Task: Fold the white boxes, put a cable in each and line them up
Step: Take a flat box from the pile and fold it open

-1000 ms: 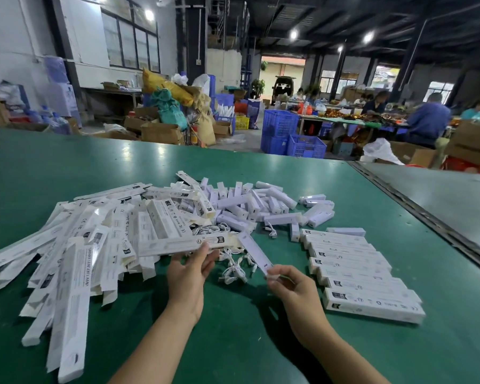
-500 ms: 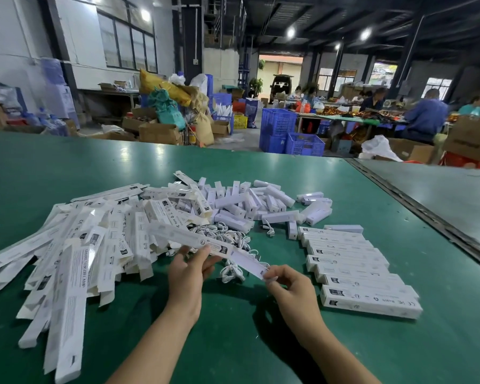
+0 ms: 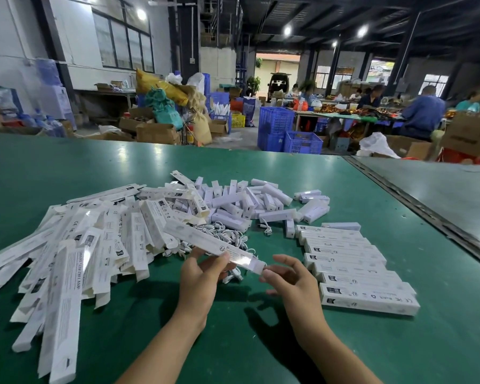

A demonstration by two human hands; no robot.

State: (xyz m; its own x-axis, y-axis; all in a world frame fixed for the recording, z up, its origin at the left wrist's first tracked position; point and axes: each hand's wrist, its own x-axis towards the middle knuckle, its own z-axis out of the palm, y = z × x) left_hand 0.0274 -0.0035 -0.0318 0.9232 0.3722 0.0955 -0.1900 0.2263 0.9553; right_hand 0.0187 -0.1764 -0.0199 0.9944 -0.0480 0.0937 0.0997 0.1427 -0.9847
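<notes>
A long white box (image 3: 205, 241) is held slanting above the green table (image 3: 261, 342), its far end up to the left. My left hand (image 3: 203, 273) grips it near the middle. My right hand (image 3: 286, 275) pinches its near end flap with the fingertips. A tangle of white cables (image 3: 227, 236) lies just behind the box. A big heap of flat unfolded white boxes (image 3: 81, 245) spreads to the left. Several folded boxes lie side by side in a row (image 3: 349, 261) to the right of my hands.
A pile of small white devices (image 3: 247, 200) lies at mid table behind the cables. A metal seam (image 3: 416, 206) separates this table from another at the right. Blue crates (image 3: 288, 134), cardboard boxes and seated people are beyond the far edge.
The box has swung from lying almost level to slanting, its near end lower. Both hands stayed on it; my right hand's fingers shifted at the end flap.
</notes>
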